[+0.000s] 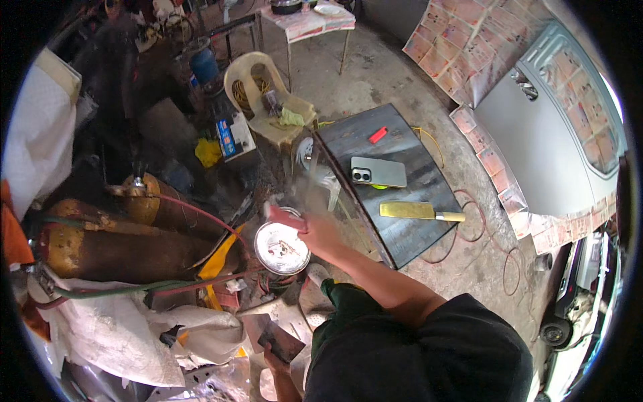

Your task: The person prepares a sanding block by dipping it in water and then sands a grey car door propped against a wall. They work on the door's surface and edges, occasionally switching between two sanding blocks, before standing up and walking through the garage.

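My right hand (pixel 315 234), smeared by motion, grips a reddish object (pixel 281 216) over a shiny round metal container (pixel 274 253). My left hand (pixel 274 358), low in the view, holds a dark rectangular metal piece (pixel 264 328), possibly a blade. A dark-topped stand (pixel 422 244) beside my right arm carries a gold cleaver (pixel 405 210), a silver phone (pixel 385 173) and a small red item (pixel 377 135).
Two rusty gas cylinders (pixel 114 251) with hoses lie left, near white sacks (pixel 94 321). A plastic chair (pixel 264 70) and covered table (pixel 305 25) stand behind. A paper-masked car door (pixel 536 154), loose hoses (pixel 472 231) and a car (pixel 566 321) are right.
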`<state>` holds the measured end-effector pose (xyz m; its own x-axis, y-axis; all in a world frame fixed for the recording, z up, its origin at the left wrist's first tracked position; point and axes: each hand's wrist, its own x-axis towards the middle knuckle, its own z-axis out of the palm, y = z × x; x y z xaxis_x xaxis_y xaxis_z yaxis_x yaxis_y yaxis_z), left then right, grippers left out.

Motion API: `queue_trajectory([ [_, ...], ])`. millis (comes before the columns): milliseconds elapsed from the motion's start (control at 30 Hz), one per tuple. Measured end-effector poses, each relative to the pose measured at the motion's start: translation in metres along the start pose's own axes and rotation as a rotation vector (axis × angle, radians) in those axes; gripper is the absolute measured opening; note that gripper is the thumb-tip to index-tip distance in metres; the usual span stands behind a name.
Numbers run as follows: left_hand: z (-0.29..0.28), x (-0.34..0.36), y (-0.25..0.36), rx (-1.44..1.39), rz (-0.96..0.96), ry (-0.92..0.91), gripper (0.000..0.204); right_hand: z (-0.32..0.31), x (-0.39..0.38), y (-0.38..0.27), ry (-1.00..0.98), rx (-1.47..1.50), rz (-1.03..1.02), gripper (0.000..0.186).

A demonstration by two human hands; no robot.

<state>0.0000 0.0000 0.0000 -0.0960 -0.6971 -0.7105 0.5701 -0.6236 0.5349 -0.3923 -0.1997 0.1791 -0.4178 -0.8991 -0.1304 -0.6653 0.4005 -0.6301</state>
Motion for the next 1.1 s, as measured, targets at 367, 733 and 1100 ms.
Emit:
queue_trajectory([
  [367,-0.022,-0.047,-0.013,0.116,-0.002,0.029,0.049,-0.269,-0.057,0.184,0.58,1.076,0.199,0.013],
  [733,-0.012,-0.055,0.0,0.28,0.06,-0.051,0.044,-0.238,-0.035,0.382,0.894,0.678,0.542,0.008],
  [1100,0.022,-0.082,0.024,0.377,0.173,0.091,0.043,-0.248,-0.045,0.302,0.649,-0.068,0.481,0.042],
])
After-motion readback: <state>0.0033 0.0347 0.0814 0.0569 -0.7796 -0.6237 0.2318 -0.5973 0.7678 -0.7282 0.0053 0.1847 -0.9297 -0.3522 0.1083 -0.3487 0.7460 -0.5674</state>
